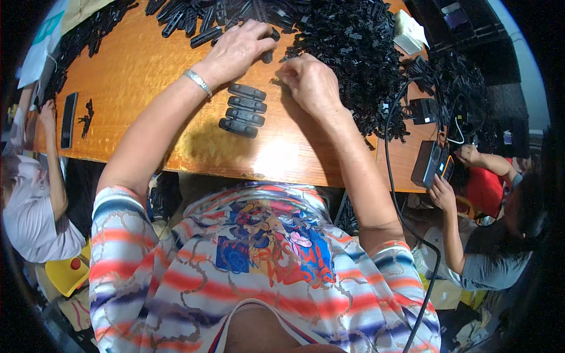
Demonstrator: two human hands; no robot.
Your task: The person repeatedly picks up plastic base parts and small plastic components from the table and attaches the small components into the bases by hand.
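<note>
My left hand (240, 52), with a bracelet at the wrist, curls its fingers over an oval black plastic piece (267, 57) whose ends show past the fingers. Beside it my right hand (311, 82) is closed in a pinch; whatever sits between thumb and fingertips is too small and dark to make out. Below the hands, several oval black plastic pieces (246, 105) lie in a column, side by side on the wooden table (194, 141). To the right of my right hand spreads a big heap of small black clips (359, 65).
Long black pieces (176, 20) are piled along the far edge. At left lie a phone (69, 120) and a few small clips (87, 117). Toward the right are a white paper packet (409, 32), a cable (388, 153) and a black box (428, 163) handled by another person. Someone else sits at left.
</note>
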